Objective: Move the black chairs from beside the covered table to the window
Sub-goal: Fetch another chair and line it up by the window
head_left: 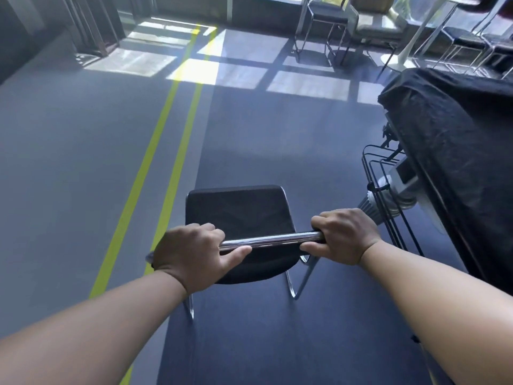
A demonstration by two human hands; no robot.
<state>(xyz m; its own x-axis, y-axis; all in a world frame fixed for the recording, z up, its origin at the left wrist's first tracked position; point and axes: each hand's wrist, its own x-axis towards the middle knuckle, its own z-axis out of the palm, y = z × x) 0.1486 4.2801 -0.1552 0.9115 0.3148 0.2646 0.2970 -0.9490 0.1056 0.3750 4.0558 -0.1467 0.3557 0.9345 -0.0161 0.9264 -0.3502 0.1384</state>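
The task looks to be partway through. One black chair [238, 212] is in the person's grip on the open blue floor. It stands beside the near end of the covered table [458, 129], whose black cloth hangs down on the right, and is well short of the window [405, 8] at the far end of the room. A black chair with a chrome frame [322, 20] already stands by the glass, with more dark chairs [466, 40] further right. Whether any of those were carried there cannot be told. By this judgement, what is left is to take this chair across the sunlit floor to the window.

Both hands are curled around the chair's chrome top rail [272, 239]. The left hand [191, 257] grips near the rail's left end, and the right hand [344, 236] grips its right end, thumbs tucked beneath. The seat lies just ahead of and below the hands, facing away from the person. Whether the legs are touching the floor is unclear. A pair of yellow floor lines [163, 129] runs toward the window on the left.
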